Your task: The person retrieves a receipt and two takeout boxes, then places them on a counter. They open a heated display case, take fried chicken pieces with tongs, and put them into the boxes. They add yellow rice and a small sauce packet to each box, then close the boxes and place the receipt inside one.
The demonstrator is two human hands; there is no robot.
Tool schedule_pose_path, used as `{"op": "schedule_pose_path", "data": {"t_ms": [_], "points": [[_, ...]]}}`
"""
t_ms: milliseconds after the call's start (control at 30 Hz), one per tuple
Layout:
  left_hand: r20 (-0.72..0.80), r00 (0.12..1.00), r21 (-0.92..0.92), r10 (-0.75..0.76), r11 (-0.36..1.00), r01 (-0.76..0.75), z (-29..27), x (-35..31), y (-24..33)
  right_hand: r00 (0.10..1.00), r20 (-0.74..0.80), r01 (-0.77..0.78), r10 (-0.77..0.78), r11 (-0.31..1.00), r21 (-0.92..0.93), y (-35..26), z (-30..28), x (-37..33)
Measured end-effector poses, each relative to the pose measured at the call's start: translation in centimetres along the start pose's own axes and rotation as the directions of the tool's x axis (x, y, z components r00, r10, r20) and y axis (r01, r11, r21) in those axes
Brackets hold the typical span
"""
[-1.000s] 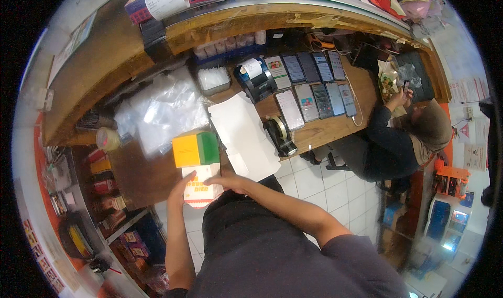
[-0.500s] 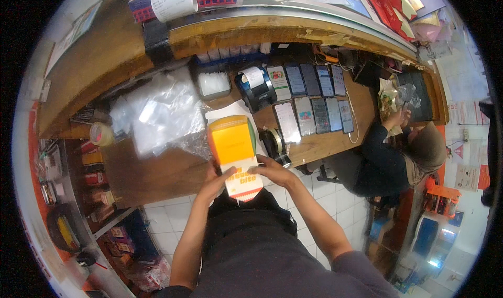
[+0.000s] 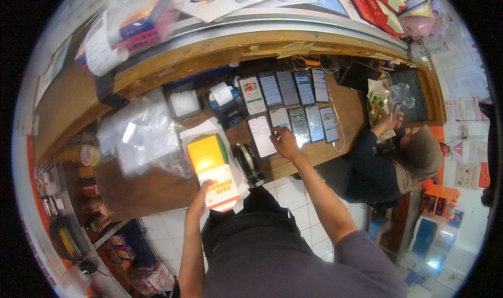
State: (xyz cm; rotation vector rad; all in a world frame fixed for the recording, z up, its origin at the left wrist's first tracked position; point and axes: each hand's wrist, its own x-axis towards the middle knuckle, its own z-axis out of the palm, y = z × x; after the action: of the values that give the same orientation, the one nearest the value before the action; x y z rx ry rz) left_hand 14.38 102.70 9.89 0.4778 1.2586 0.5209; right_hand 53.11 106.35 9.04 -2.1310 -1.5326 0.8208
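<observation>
My left hand (image 3: 197, 202) grips the lower left edge of a yellow, white and green food carton (image 3: 208, 161), its thumb on the white front and its other fingers hidden. The carton lies over white paper (image 3: 228, 141) at the counter's near edge. My right hand (image 3: 286, 144) is above the near row of phones and holds nothing. One of its fingers reaches to the right edge of a phone with a white screen (image 3: 261, 136); whether it touches the glass I cannot tell. Behind this hand a second phone (image 3: 280, 118) is partly covered.
Several phones stand in two rows behind a black tape dispenser (image 3: 250, 164) and a small receipt printer (image 3: 227, 105). Clear plastic bags (image 3: 149, 133) are heaped at left beside a clear tub (image 3: 184, 103). A raised wooden ledge (image 3: 251, 49) runs along the back. Another person (image 3: 387, 151) sits at right.
My right hand has let go of the carton and moved right to the phones. My left hand still holds the carton. The whole view has shifted a little.
</observation>
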Motion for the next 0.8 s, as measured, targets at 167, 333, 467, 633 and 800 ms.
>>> {"op": "schedule_pose_path", "data": {"t_ms": [167,333,467,633,800], "points": [[-0.209,0.963,0.176,0.171,0.975,-0.135,2.3,-4.1,4.3,0.979,-0.1,0.191,-0.178,0.972,0.139,-0.1,1.1,3.4],[-0.198,0.913,0.429,0.358,0.869,-0.248,3.1,-7.2,8.7,0.944,-0.234,0.307,-0.233,0.881,0.36,-7.2,3.1,8.3],[-0.23,0.838,0.485,0.495,0.805,-0.342,3.2,-10.6,10.2,0.974,-0.149,0.209,-0.172,0.934,0.29,-10.2,4.4,9.9],[-0.307,0.8,0.462,0.515,0.816,-0.347,3.1,-14.4,9.4,0.974,-0.029,0.226,-0.226,0.943,0.245,-9.3,6.2,9.2],[-0.403,0.795,0.467,0.454,0.849,-0.247,2.8,-17.8,6.7,0.957,-0.206,0.258,-0.204,0.923,0.285,-9.1,7.3,9.6]]}}
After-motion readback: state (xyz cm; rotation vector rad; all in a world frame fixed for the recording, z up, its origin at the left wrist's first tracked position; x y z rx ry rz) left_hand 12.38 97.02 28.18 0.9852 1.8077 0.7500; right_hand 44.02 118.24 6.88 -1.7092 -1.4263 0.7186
